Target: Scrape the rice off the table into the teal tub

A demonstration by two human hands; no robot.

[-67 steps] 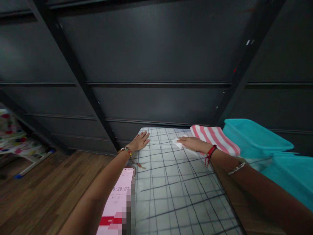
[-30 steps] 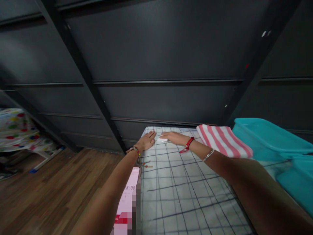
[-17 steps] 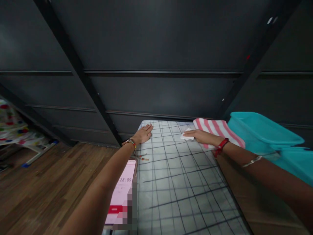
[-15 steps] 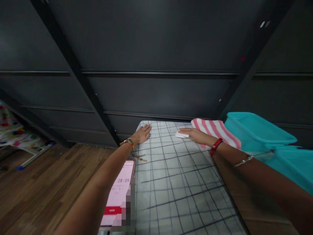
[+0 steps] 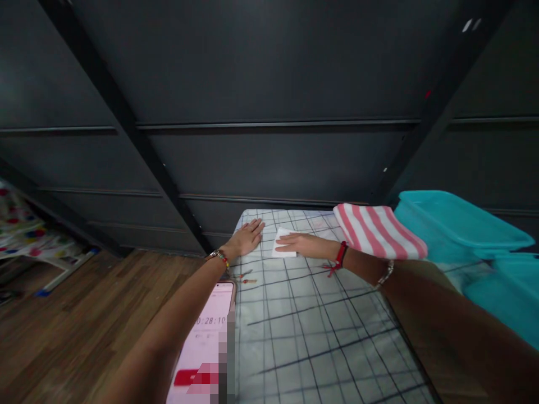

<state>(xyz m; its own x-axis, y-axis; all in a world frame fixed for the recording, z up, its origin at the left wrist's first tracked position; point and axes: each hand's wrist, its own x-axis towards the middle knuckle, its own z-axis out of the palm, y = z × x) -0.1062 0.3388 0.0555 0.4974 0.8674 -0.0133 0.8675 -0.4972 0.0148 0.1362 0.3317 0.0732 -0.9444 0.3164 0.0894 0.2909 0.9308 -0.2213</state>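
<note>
My left hand [image 5: 246, 238] lies flat on the far left part of the table covered in a white checked cloth [image 5: 295, 314], fingers stretched out and nothing in its grasp. Under my right hand [image 5: 304, 245] is a folded white wipe [image 5: 283, 244]; whether it is cloth or paper I cannot tell. The right hand holds this wipe pressed against the tabletop, its fingers over the top. A pink-and-white striped towel [image 5: 379, 230] lies to the right of that hand, close to the table's far right corner.
A phone [image 5: 206, 336] with a running timer lies along the left edge, partly behind my left forearm. Turquoise plastic bins [image 5: 458, 224] stand at the right. A dark panelled wall [image 5: 269, 163] rises behind the table. Wooden floor [image 5: 84, 325] shows at the left.
My right hand has moved left across the tabletop with the white wipe, away from the striped towel. The left hand stays flat in nearly the same spot. The view has shifted slightly.
</note>
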